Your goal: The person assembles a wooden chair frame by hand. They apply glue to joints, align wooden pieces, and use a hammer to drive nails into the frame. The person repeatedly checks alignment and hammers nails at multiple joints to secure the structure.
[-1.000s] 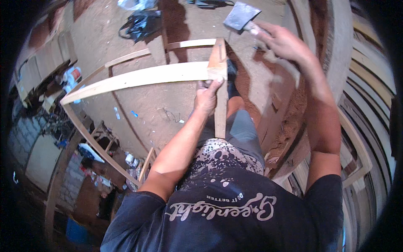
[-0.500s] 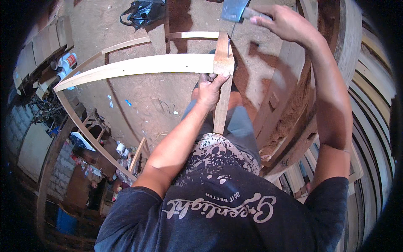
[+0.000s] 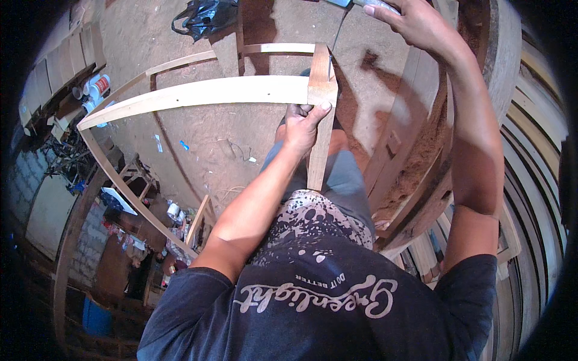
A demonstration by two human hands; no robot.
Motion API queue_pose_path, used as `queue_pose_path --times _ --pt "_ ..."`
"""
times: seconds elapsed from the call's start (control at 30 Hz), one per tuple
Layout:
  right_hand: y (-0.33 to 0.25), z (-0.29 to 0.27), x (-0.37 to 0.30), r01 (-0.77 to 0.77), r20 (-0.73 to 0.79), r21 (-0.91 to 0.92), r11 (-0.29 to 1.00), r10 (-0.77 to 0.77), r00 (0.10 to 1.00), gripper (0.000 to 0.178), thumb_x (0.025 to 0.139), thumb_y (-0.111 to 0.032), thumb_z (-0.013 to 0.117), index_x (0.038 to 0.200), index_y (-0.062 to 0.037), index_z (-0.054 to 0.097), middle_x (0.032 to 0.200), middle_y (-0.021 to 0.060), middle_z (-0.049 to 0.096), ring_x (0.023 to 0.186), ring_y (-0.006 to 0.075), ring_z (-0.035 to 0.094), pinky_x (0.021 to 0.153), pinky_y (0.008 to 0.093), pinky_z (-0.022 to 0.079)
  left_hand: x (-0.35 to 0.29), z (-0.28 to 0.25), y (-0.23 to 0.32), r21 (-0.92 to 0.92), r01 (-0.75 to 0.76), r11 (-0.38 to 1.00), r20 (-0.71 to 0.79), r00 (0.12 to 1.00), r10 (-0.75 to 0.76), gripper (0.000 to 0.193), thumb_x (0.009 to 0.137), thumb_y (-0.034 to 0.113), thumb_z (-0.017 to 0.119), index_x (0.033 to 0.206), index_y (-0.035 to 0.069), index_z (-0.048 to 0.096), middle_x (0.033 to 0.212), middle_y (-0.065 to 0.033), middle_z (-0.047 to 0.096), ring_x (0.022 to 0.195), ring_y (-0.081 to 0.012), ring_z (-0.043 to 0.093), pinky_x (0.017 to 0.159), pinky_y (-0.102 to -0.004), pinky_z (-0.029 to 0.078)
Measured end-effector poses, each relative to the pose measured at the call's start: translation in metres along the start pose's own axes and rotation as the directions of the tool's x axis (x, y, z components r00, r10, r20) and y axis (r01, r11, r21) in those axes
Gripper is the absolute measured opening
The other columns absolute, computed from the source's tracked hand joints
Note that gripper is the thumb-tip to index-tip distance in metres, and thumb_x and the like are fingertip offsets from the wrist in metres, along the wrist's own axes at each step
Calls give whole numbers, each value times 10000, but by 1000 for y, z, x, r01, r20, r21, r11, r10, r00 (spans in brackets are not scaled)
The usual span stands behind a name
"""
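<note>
My left hand [image 3: 302, 127] is closed around the corner of a pale wooden frame, where a long rail [image 3: 205, 95] meets an upright-grained wooden post [image 3: 316, 162]. Its thumb presses on the joint and its other fingers go out of sight underneath. A thin nail [image 3: 330, 65] shows along the post's right side, just beyond the joint. Raised at the top right, my right hand [image 3: 415, 23] grips a hatchet [image 3: 374, 3] by its handle. Most of the broad metal head is cut off by the upper edge.
Black plastic bag [image 3: 208, 19] on the dirt floor at the far side. Stacked timber boards [image 3: 536, 162] line the right, beside a large wooden piece [image 3: 415, 174] with sawdust. Bottles, a stool and clutter [image 3: 138, 180] stand to the left, with a blue container [image 3: 96, 316] below.
My right hand has moved up and slightly right, carrying the hatchet mostly out of the picture. The left hand keeps its hold, and the frame has barely shifted.
</note>
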State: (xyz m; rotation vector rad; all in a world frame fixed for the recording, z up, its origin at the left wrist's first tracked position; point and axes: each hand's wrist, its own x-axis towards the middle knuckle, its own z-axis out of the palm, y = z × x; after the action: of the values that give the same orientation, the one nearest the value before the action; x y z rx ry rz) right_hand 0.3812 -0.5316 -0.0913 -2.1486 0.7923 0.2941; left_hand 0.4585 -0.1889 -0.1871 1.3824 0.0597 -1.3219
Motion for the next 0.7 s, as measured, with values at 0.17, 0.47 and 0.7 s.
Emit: queue_pose_path --times 0.17,0.47,0.7 --pt "3 47 -10 51 314 -248 967 30 949 493 998 -485 647 1336 -129 691 1100 241 740 1071 418 708 968 509 550 0 6 1 -15 -28 1000 -16 999 27 532 904 200 821 1329 -5 573 1105 -111 721 911 -201 725 807 -363 612" --pt "46 31 15 114 -236 -26 993 -117 965 512 1009 -499 637 1320 -96 686 1160 234 733 1102 416 703 948 466 556 4 -2 -7 0 -50 999 -18 999 50 513 895 207 833 1303 -2 601 1105 -113 725 907 -201 728 838 -365 606" --pt "0 47 -13 84 242 -262 962 -18 970 499 996 -481 651 1358 -139 685 1134 234 741 1097 426 694 959 520 550 1 0 -2 -16 -34 999 -4 999 34 485 900 204 832 1293 9 624 1094 -78 729 910 -181 719 826 -353 600"
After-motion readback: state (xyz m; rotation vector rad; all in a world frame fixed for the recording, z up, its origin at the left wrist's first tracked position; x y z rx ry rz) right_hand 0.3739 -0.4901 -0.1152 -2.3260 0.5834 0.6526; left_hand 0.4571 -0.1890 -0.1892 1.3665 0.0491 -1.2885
